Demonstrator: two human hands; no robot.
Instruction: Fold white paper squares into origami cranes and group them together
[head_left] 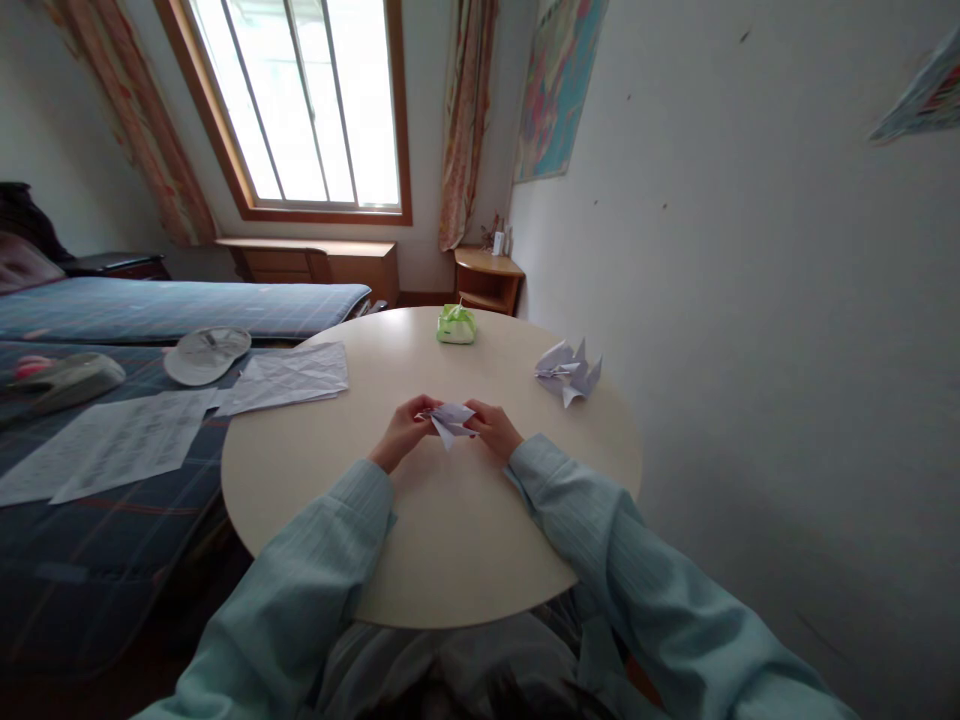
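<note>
A folded piece of white paper (450,420), with pointed flaps like an origami figure, is held between my two hands above the middle of the round table (465,540). My left hand (406,432) pinches its left end, fingers closed. On the other side, my right hand (493,428) grips the right edge between thumb and fingers. One pointed flap hangs down toward me. Further right on the tabletop lie several folded white paper figures (570,372), bunched together.
A green tissue pack (456,325) stands near the table's far edge. White paper sheets (289,378) lie at the left rim, beside the bed (172,510). On the bed rest a white cap (207,355) and printed sheets (127,445). A wall (787,400) borders the right side.
</note>
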